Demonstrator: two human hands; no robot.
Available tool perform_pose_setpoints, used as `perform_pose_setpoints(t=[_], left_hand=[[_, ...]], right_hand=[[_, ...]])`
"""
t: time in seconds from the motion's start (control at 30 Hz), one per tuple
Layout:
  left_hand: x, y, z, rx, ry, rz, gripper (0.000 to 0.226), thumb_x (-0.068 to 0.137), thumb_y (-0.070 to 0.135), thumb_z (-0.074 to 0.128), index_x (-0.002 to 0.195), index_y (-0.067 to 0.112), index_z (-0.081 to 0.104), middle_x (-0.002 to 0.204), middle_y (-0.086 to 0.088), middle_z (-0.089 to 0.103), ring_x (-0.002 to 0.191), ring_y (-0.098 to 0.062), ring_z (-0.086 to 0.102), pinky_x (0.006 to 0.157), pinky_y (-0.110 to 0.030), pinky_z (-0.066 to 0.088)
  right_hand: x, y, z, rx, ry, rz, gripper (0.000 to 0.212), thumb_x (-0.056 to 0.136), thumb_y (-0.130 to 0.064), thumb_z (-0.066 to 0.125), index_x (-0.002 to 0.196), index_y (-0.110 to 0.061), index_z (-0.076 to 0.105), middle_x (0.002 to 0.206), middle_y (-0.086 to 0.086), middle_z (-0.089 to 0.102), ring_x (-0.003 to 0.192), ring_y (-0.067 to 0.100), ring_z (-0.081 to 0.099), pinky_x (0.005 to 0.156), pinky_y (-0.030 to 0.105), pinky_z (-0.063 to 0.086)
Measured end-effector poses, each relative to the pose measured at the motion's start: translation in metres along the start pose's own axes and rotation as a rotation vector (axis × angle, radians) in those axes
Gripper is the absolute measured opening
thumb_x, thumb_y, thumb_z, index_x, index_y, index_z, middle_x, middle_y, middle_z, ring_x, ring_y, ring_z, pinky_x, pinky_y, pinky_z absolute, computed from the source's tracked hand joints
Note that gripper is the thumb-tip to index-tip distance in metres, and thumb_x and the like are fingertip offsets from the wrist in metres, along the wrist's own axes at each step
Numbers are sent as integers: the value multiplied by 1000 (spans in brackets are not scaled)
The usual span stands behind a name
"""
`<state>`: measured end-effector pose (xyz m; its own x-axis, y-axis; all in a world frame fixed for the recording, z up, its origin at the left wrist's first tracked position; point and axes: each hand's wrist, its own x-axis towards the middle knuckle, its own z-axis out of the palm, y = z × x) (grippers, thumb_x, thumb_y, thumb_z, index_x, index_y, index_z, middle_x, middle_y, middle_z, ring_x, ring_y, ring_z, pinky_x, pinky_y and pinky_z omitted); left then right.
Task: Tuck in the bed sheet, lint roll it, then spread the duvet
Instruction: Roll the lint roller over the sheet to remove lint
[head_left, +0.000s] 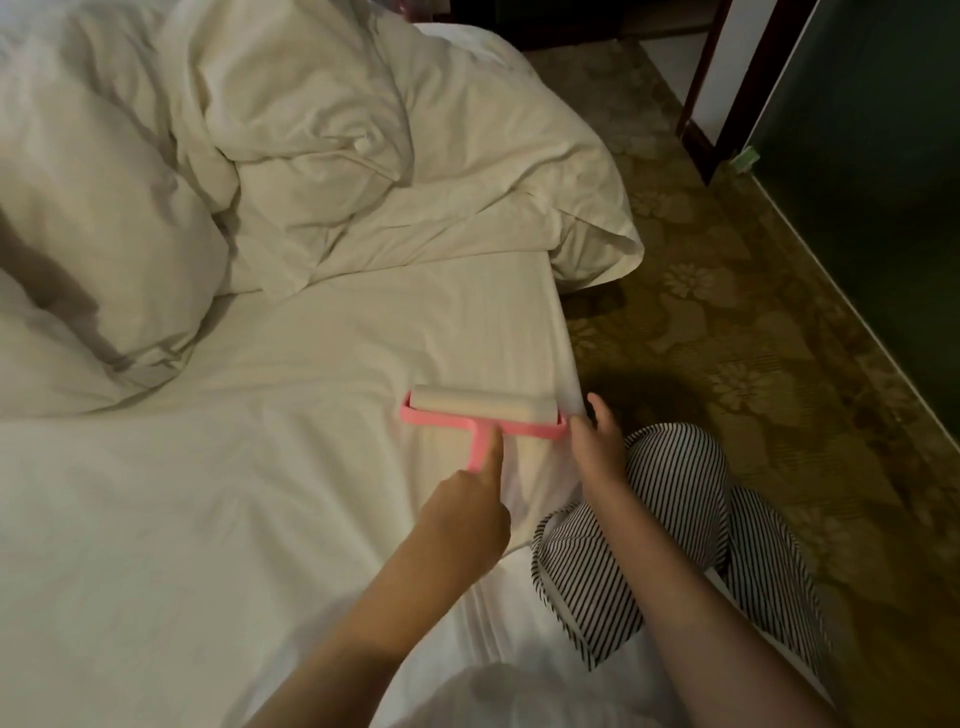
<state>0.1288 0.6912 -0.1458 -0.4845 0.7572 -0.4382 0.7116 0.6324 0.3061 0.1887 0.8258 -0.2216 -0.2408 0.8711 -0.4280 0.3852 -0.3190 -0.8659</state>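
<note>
Left grip (462, 519): roller (483, 413) at sheet (519, 322) edge

Trousers: you had on loose striped trousers (675, 499), thin black and white lines running the length of each leg, and the fabric was pretty creased where it bunched up.
Top: a white top (498, 696) showed at the very bottom edge. It was blurry tbh, so I couldn't make out the cut.
Arms: your forearms (691, 597) were bare right up to the edge of the shot.
Hands: your left hand (467, 512) and right hand (597, 441) were bare too.
</note>
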Motion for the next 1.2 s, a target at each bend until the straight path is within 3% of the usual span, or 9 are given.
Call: perform_pose_setpoints(t=[0.13,0.27,0.33,0.43,0.53,0.77,1.0,1.1,1.2], left_hand=[[56,-6,-10,-59,123,29,79,90,4,39,150,24,-9,97,-25,59,92,-39,59,69,-34,37],[99,13,-38,-109,111,-1,79,91,1,35,150,26,-10,90,-17,58,88,-33,58,71,-35,41],[86,16,-49,-113,147,6,77,91,1,35,151,22,-8,77,-10,51,80,-30,57,65,-32,37],[31,-7,-41,-58,241,-23,69,94,7,35,151,15,-3,94,-17,56,87,-34,58,65,-31,32],[-44,-51,-16,-14,251,-101,70,98,16,32,148,22,-16,85,-4,44,72,-25,51,64,-27,34],[-73,-90,15,-16,172,-226,72,98,13,30,144,29,-23,88,-3,44,80,-28,58,66,-26,34],[59,-63,-37,-72,291,-205,68,95,1,29,151,17,-5,113,-25,53,98,-38,56,70,-32,30],[21,-65,-28,-37,251,-229,68,95,1,28,149,13,-11,97,-21,55,93,-36,58,67,-31,31],[-50,-64,6,121,390,-121,68,93,4,26,142,7,-21,62,-5,22,72,-27,64,55,-26,34]], right_hand=[[-9,1,-2,-46,-34,-53,50,95,-11,42,145,-13,34,147,8,38,133,25,37,108,38,32],[-14,8,-7,-94,-11,-134,50,96,-12,41,145,-14,33,149,7,35,135,24,34,111,39,30],[-15,8,-8,-160,-11,-190,50,95,-13,41,145,-12,34,149,8,35,136,24,33,111,39,28],[-15,10,-6,-342,-55,-335,52,93,-16,42,143,-6,36,147,13,37,136,27,31,111,38,24],[-17,15,3,-550,-131,-499,50,96,-19,44,144,-9,35,151,12,32,140,26,24,114,36,18],[-36,14,22,-1094,-452,-750,84,75,-59,-7,150,-30,14,159,-8,4,145,12,-5,114,35,-9],[-32,18,13,-1212,-453,-576,58,99,-44,28,150,-31,3,158,-7,-9,144,17,-14,114,40,-11],[-30,21,11,-1188,-451,-551,60,99,-44,30,150,-30,1,158,-7,-9,144,16,-13,114,38,-9],[-29,22,12,-1175,-440,-548,62,99,-44,32,150,-30,1,158,-6,-9,145,15,-11,115,36,-6]])
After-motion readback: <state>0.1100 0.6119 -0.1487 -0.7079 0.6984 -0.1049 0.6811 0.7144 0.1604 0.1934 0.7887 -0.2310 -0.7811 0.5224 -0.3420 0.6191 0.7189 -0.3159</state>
